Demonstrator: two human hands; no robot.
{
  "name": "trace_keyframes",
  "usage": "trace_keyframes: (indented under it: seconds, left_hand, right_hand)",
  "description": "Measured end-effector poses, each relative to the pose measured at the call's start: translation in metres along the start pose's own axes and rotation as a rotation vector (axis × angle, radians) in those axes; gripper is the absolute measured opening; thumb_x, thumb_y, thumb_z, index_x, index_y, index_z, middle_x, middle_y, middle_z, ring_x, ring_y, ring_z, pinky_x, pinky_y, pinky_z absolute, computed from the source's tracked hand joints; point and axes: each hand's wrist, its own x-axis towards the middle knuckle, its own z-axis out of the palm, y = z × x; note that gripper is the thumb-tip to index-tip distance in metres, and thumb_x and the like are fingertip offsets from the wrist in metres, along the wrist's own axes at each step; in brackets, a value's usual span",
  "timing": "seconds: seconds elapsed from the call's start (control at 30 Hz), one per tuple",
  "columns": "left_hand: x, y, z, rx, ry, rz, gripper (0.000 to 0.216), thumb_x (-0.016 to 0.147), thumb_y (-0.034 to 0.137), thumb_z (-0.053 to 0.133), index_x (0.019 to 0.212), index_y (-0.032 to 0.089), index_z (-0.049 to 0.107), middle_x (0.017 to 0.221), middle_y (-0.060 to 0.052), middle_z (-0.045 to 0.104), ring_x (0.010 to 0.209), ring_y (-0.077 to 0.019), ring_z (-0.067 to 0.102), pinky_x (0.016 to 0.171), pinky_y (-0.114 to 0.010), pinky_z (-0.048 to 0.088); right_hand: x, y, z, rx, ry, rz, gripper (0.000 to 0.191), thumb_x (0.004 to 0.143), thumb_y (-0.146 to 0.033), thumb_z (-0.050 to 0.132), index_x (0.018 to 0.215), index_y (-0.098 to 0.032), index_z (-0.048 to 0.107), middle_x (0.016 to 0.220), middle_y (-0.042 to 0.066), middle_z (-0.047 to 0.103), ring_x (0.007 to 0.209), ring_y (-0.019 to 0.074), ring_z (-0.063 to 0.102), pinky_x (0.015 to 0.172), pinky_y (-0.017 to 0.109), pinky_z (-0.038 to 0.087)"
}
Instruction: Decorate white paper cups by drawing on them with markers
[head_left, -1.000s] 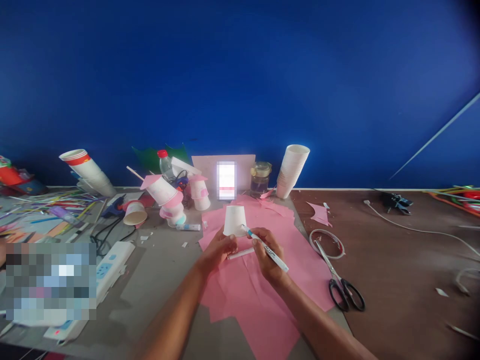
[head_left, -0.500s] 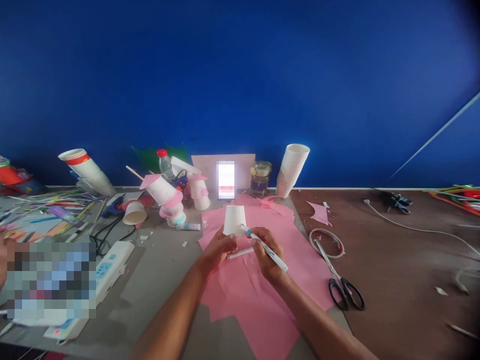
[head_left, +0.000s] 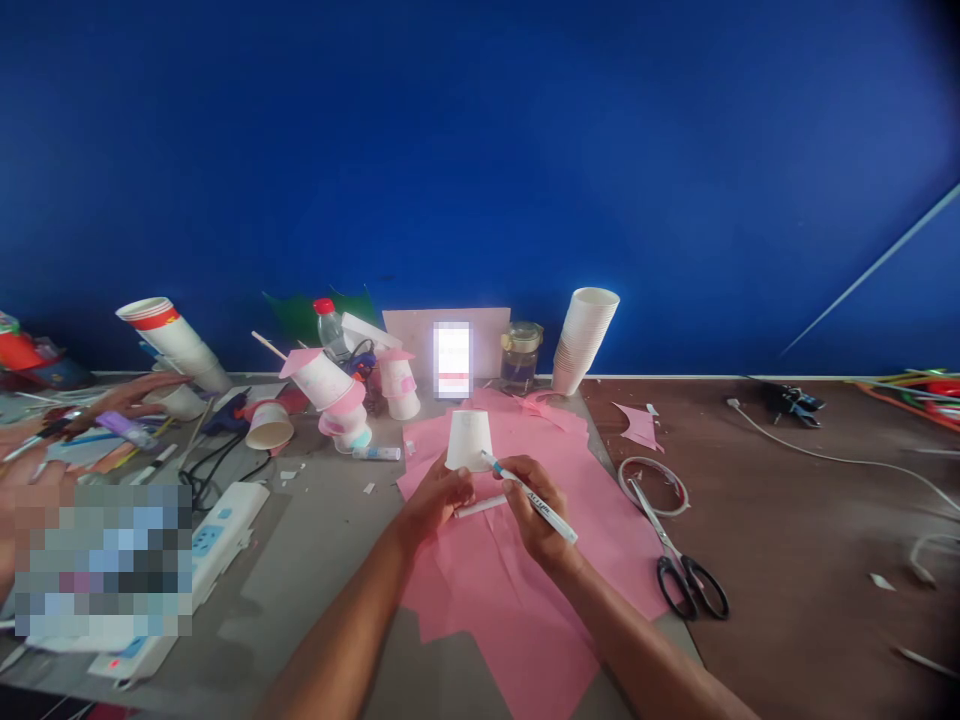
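My left hand [head_left: 435, 500] grips the rim of a white paper cup [head_left: 469, 437] held upside down above a spread of pink paper sheets [head_left: 510, 590]. My right hand [head_left: 534, 505] pinches a white marker with a blue tip [head_left: 529, 495], and the tip rests against the cup's lower right side. A white pen cap or stick [head_left: 481, 507] lies on the pink paper between my hands.
Black-handled scissors [head_left: 679, 560] and a tape loop [head_left: 652, 485] lie right of the paper. A stack of white cups [head_left: 585, 340], a jar [head_left: 520, 355], a bottle [head_left: 328, 325], pink-decorated cups [head_left: 337, 395] and a power strip [head_left: 217, 530] stand around. Another person's hand [head_left: 112, 400] reaches in at far left.
Another person's hand has come into view at the far left over the straws and pens. My hands, the cup and the marker have hardly moved.
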Motion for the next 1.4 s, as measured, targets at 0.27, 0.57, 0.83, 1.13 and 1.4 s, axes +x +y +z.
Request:
trace_keyframes:
  seconds: [0.27, 0.57, 0.83, 1.13, 1.4]
  left_hand:
    - [-0.0014, 0.0019, 0.0016, -0.003, -0.024, 0.016, 0.041, 0.072, 0.050, 0.071, 0.095, 0.019, 0.057, 0.063, 0.005, 0.045, 0.056, -0.0090, 0.041, 0.055, -0.024, 0.032]
    - [-0.0007, -0.0005, -0.0013, -0.003, -0.021, 0.007, 0.039, 0.075, 0.048, 0.069, 0.098, 0.019, 0.056, 0.062, 0.006, 0.043, 0.055, -0.0080, 0.040, 0.054, -0.023, 0.031]
    - [-0.0012, 0.0023, 0.0022, -0.019, -0.016, 0.017, 0.039, 0.073, 0.050, 0.071, 0.089, 0.017, 0.056, 0.060, 0.005, 0.044, 0.053, -0.0081, 0.040, 0.053, -0.024, 0.031]
    - [0.0004, 0.0009, 0.0006, -0.018, -0.021, 0.025, 0.039, 0.072, 0.051, 0.071, 0.082, 0.017, 0.054, 0.059, 0.005, 0.046, 0.053, -0.0083, 0.041, 0.053, -0.023, 0.031]
    - [0.0002, 0.0007, 0.0000, -0.015, -0.030, 0.020, 0.037, 0.073, 0.049, 0.070, 0.087, 0.018, 0.055, 0.060, 0.004, 0.047, 0.053, -0.0088, 0.041, 0.053, -0.024, 0.031]
  right_hand:
    - [0.0009, -0.0024, -0.0001, 0.023, 0.021, -0.003, 0.012, 0.086, -0.019, 0.050, 0.092, -0.021, 0.061, 0.081, 0.004, 0.067, 0.074, 0.0171, 0.064, 0.066, 0.029, 0.052]
    - [0.0007, -0.0014, 0.0000, 0.017, 0.026, 0.000, 0.012, 0.085, -0.020, 0.051, 0.091, -0.020, 0.061, 0.080, 0.004, 0.067, 0.073, 0.0174, 0.064, 0.066, 0.029, 0.052]
    - [-0.0003, -0.0017, 0.0007, 0.028, 0.017, -0.002, 0.013, 0.084, -0.018, 0.052, 0.091, -0.021, 0.062, 0.080, 0.004, 0.068, 0.073, 0.0173, 0.065, 0.066, 0.028, 0.053]
    - [0.0011, -0.0061, -0.0023, 0.041, -0.002, 0.028, 0.013, 0.084, -0.019, 0.051, 0.089, -0.020, 0.062, 0.079, 0.005, 0.070, 0.072, 0.0181, 0.066, 0.065, 0.029, 0.053]
    - [0.0006, -0.0034, -0.0028, 0.066, 0.023, 0.051, 0.012, 0.085, -0.020, 0.051, 0.089, -0.020, 0.062, 0.079, 0.004, 0.069, 0.073, 0.0183, 0.066, 0.066, 0.030, 0.053]
